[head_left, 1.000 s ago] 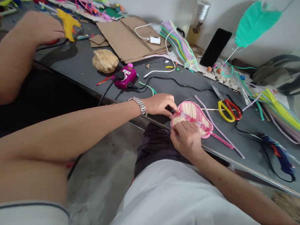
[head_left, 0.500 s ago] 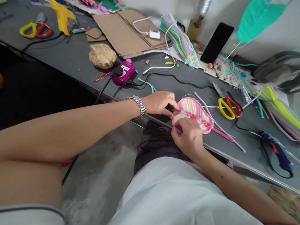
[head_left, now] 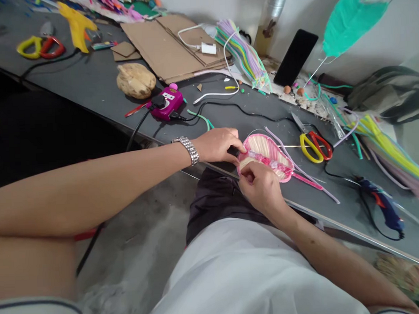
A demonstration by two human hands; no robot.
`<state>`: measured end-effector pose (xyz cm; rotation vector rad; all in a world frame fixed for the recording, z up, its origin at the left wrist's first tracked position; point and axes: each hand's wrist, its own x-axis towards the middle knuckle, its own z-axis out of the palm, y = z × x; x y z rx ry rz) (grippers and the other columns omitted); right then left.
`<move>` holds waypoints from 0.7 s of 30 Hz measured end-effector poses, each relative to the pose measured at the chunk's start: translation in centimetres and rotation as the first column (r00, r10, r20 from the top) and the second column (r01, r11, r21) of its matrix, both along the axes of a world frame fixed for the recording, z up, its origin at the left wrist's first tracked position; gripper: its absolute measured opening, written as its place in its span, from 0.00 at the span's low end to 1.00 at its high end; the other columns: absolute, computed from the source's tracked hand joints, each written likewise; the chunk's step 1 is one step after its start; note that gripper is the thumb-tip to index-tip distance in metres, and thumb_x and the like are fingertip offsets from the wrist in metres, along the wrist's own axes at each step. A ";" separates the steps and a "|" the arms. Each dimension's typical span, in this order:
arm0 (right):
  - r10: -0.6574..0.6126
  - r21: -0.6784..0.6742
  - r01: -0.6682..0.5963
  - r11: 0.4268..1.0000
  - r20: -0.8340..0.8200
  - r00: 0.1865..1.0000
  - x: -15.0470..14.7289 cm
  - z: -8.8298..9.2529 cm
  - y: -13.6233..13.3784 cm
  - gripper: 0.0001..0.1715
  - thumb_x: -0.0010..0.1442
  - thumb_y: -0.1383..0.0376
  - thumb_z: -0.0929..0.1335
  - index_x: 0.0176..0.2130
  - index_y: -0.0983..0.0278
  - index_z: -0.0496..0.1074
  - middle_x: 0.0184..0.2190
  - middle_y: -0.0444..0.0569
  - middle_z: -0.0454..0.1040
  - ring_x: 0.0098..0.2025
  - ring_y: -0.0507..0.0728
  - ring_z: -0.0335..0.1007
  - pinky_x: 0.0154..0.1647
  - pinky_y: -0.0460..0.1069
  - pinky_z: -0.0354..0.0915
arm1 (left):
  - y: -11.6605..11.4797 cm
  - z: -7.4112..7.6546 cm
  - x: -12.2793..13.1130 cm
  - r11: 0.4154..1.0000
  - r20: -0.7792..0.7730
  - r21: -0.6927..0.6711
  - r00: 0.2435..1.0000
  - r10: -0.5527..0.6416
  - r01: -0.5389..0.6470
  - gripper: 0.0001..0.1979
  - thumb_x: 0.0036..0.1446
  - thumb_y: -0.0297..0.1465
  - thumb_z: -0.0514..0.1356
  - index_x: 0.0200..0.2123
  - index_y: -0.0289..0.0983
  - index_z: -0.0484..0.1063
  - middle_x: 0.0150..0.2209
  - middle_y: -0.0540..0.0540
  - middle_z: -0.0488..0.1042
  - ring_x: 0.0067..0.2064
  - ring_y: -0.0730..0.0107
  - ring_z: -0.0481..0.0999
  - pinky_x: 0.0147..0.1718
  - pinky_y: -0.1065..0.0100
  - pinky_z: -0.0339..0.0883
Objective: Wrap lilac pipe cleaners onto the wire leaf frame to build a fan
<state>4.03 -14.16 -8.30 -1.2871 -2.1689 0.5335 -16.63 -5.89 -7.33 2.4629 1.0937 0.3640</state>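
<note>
A grey worktable holds cardboard, scissors, a blue glue gun and apparently a pink socket.

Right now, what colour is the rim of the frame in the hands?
The frame's rim is bright pink; head view.

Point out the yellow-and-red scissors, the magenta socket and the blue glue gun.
Yellow-and-red scissors (head_left: 304, 149), head view, yellow handle.
Magenta socket (head_left: 167, 110), head view, casing.
Blue glue gun (head_left: 389, 214), head view, body.

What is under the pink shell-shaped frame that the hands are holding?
The pink frame is held over the edge of the grey table, with dark cloth below it. The surface directly beneath is covered by the frame and the right hand, so it cannot be seen.
</note>
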 end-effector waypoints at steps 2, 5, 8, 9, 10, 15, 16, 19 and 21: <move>0.010 -0.046 -0.010 0.999 -0.016 1.000 0.1 0.2 0.1 0.07 0.53 0.73 0.65 0.28 0.62 0.68 0.22 0.42 0.67 0.25 0.52 0.60 0.30 0.48 0.56 | -0.3 0.1 0.0 1.000 -0.014 0.009 1.000 0.002 -0.002 0.19 0.57 0.44 0.69 0.49 0.44 0.82 0.43 0.43 0.75 0.41 0.63 0.74 0.39 0.67 0.62; 0.015 -0.088 -0.018 0.996 -0.035 0.999 0.2 0.3 0.3 0.07 0.52 0.73 0.66 0.29 0.61 0.68 0.22 0.42 0.67 0.25 0.52 0.60 0.29 0.48 0.56 | -0.7 0.2 0.1 1.000 -0.028 0.011 1.000 0.012 -0.011 0.21 0.56 0.46 0.69 0.50 0.44 0.81 0.44 0.42 0.75 0.43 0.62 0.74 0.40 0.66 0.63; 0.023 -0.101 -0.028 0.995 -0.046 0.999 0.4 0.2 0.5 0.05 0.54 0.72 0.66 0.29 0.61 0.69 0.21 0.42 0.67 0.25 0.53 0.60 0.29 0.48 0.56 | -1.1 0.4 0.3 0.999 -0.048 0.013 0.998 0.041 -0.040 0.23 0.55 0.48 0.69 0.50 0.43 0.81 0.44 0.42 0.75 0.44 0.61 0.75 0.40 0.66 0.63; 0.031 -0.100 -0.036 0.994 -0.048 0.998 0.4 0.2 0.5 0.05 0.55 0.71 0.66 0.29 0.62 0.69 0.21 0.42 0.67 0.25 0.53 0.60 0.29 0.48 0.56 | -1.2 0.5 0.3 0.999 -0.061 0.012 0.997 0.053 -0.052 0.23 0.55 0.48 0.69 0.51 0.44 0.81 0.45 0.42 0.75 0.44 0.60 0.75 0.40 0.66 0.63; 0.039 -0.098 -0.044 0.994 -0.051 0.998 0.5 0.2 0.5 0.05 0.55 0.71 0.66 0.30 0.62 0.69 0.21 0.42 0.67 0.25 0.53 0.60 0.29 0.48 0.56 | -1.3 0.7 0.4 0.998 -0.076 0.009 0.995 0.065 -0.064 0.24 0.54 0.48 0.69 0.51 0.44 0.80 0.46 0.42 0.75 0.45 0.60 0.75 0.39 0.66 0.63; 0.068 -0.091 -0.074 0.993 -0.069 0.995 0.7 0.0 0.5 0.06 0.53 0.73 0.66 0.31 0.62 0.70 0.23 0.42 0.67 0.25 0.52 0.60 0.30 0.48 0.57 | -1.7 1.2 0.8 0.995 -0.140 0.014 0.985 0.103 -0.102 0.25 0.53 0.49 0.70 0.51 0.46 0.81 0.47 0.42 0.75 0.46 0.59 0.75 0.38 0.65 0.63; 0.067 -0.096 -0.074 0.993 -0.073 0.995 0.7 0.0 0.5 0.07 0.53 0.74 0.66 0.31 0.62 0.70 0.23 0.42 0.68 0.26 0.52 0.61 0.30 0.48 0.57 | -1.8 1.3 0.8 0.994 -0.145 0.021 0.983 0.108 -0.106 0.25 0.53 0.49 0.70 0.51 0.46 0.81 0.46 0.43 0.75 0.45 0.59 0.75 0.38 0.65 0.63; 0.065 -0.111 -0.074 0.991 -0.081 0.995 0.8 0.0 0.6 0.07 0.53 0.74 0.66 0.31 0.62 0.70 0.23 0.43 0.68 0.26 0.53 0.61 0.30 0.48 0.57 | -1.9 1.4 0.9 0.993 -0.155 0.032 0.981 0.118 -0.114 0.24 0.53 0.49 0.70 0.51 0.46 0.81 0.46 0.43 0.76 0.45 0.59 0.75 0.38 0.65 0.63; 0.071 -0.114 -0.081 0.990 -0.084 0.994 0.8 0.1 0.6 0.07 0.53 0.74 0.66 0.31 0.62 0.70 0.24 0.43 0.69 0.27 0.53 0.62 0.31 0.48 0.58 | -2.0 1.5 1.0 0.993 -0.159 0.033 0.980 0.119 -0.115 0.24 0.53 0.49 0.70 0.51 0.46 0.81 0.45 0.43 0.76 0.45 0.59 0.75 0.39 0.65 0.63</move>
